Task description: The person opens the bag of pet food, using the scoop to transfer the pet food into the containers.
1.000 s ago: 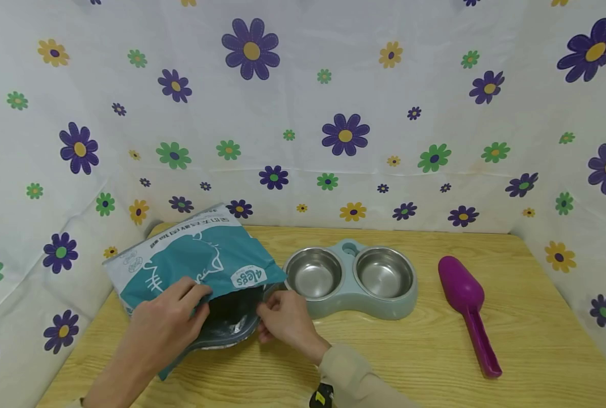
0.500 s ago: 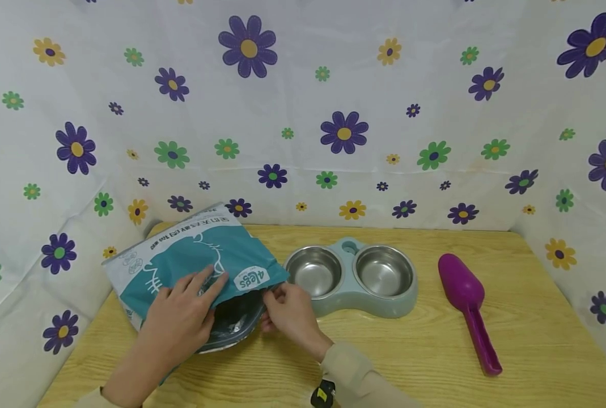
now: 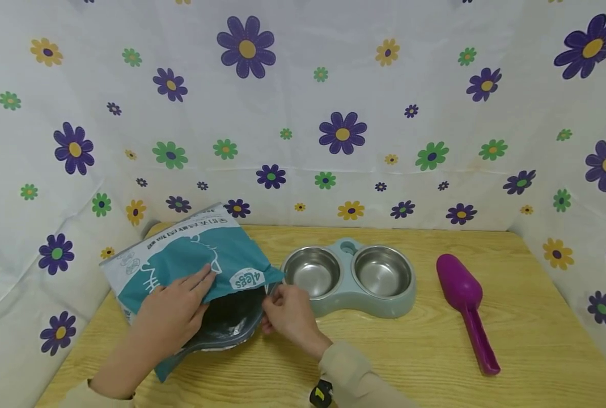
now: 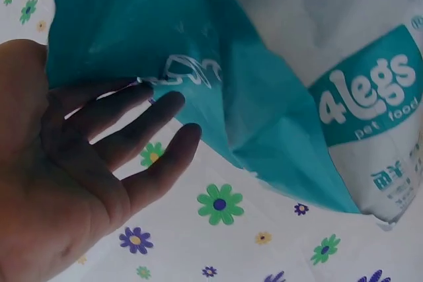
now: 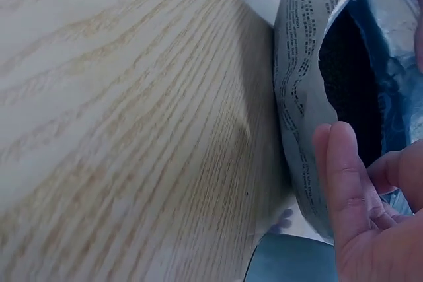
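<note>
A teal and white pet food bag (image 3: 246,243) lies on the table at left, its mouth open toward the front. The left wrist view shows "4legs pet food" printed on the bag (image 4: 274,143). My left hand (image 3: 170,317) rests on the bag's upper face, fingers extended just above the mouth. At the mouth's right corner my right hand (image 3: 289,317) pinches the bag's edge. Up close in the right wrist view, thumb and fingers of the right hand (image 5: 370,209) hold the rim of the bag (image 5: 301,84); its inside is dark.
A pale blue double feeder (image 3: 354,306) with two steel bowls stands right behind my right hand. Farther right lies a purple scoop (image 3: 461,283), handle toward the front. A flowered white cloth (image 3: 292,102) hangs at the back and sides of the wooden table (image 3: 384,351).
My left hand has let go of the mouth's upper edge and laid its fingers on the bag's face. The right hand has shifted slightly up along the edge at the corner.
</note>
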Motion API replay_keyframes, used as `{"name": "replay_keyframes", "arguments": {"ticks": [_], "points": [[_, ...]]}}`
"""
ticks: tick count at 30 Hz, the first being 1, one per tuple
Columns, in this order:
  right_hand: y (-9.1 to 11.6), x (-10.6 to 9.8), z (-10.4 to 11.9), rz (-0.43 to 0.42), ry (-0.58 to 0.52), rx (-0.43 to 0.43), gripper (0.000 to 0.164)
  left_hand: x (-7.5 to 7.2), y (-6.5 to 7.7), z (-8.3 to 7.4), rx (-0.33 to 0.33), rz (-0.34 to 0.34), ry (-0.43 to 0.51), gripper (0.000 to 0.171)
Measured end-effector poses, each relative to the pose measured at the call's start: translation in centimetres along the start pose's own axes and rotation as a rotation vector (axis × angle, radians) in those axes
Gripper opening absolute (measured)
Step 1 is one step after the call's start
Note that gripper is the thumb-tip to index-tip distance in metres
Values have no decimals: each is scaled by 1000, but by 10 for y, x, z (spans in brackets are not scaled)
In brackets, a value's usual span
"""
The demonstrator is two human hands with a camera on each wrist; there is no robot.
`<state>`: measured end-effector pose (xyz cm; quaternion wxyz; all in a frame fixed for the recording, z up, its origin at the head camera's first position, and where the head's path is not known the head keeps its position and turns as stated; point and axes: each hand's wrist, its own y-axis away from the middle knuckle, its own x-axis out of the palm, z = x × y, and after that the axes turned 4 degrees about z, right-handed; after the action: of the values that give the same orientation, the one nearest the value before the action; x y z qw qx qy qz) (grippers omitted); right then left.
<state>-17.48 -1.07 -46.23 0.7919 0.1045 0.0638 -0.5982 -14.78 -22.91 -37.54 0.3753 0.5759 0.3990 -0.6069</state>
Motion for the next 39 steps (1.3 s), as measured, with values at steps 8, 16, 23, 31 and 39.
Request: {"name": "replay_keyframes", "arguments": {"ticks": [8, 16, 23, 31, 39], "points": [[-2, 2, 3, 1, 341, -82, 19, -8, -7, 33, 12, 8, 69, 46], [-2, 8, -2, -81, 695, -256, 28, 1, -21, 63, 2, 122, 268, 42], [1, 8, -7, -56, 685, -247, 34, 14, -23, 68, 26, 179, 317, 42], [4, 5, -7, -51, 677, -229, 45, 18, -16, 61, 44, 194, 363, 42], [8, -2, -5, -17, 600, -230, 42, 22, -14, 60, 18, 164, 438, 40]]}}
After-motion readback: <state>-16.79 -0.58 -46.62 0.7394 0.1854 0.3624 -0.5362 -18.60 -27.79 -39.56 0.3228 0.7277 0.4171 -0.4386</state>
